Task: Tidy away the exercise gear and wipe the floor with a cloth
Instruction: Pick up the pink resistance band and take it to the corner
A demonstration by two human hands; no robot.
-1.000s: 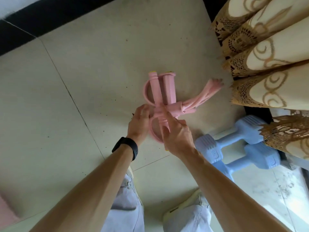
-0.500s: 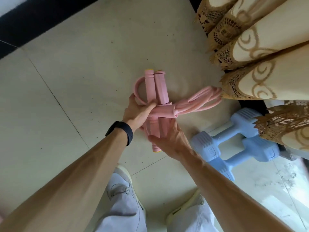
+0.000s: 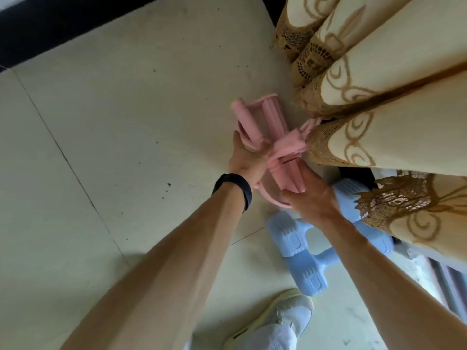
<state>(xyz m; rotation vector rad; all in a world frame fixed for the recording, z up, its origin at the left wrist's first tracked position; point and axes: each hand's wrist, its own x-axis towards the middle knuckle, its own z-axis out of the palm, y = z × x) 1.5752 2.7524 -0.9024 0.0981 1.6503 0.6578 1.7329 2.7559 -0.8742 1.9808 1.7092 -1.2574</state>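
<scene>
Holding the folded pink band point(image 3: 255, 122) above the floor point(image 3: 126, 122), both hands are engaged at the edge of the curtain point(image 3: 379, 72).

Grip: the left hand point(image 3: 246, 160) is curled round the middle of the bundle, at the point where the tubing is wrapped across the foam handles. The right hand point(image 3: 313, 198) holds the lower end, thumb laid along the handles. Its fingers pass behind the bundle and are mostly hidden.

Position: the band is just beside the curtain hem. The loose loops of tubing run off to the right and go behind the fabric. Whether the wrap is tied off cannot be told.

Other gear: two blue dumbbells point(image 3: 298, 253) lie together on the floor by the curtain, partly under the right arm and near a shoe point(image 3: 285, 317).

Assessment: the tidying appears partly done. The band is bundled but not yet set down in any store, and none is in view. The dumbbells look parked, though whether that is their final place is not evident. Dark specks are scattered over the tiles and no cloth is visible, so the wiping seems wholly outstanding.
</scene>
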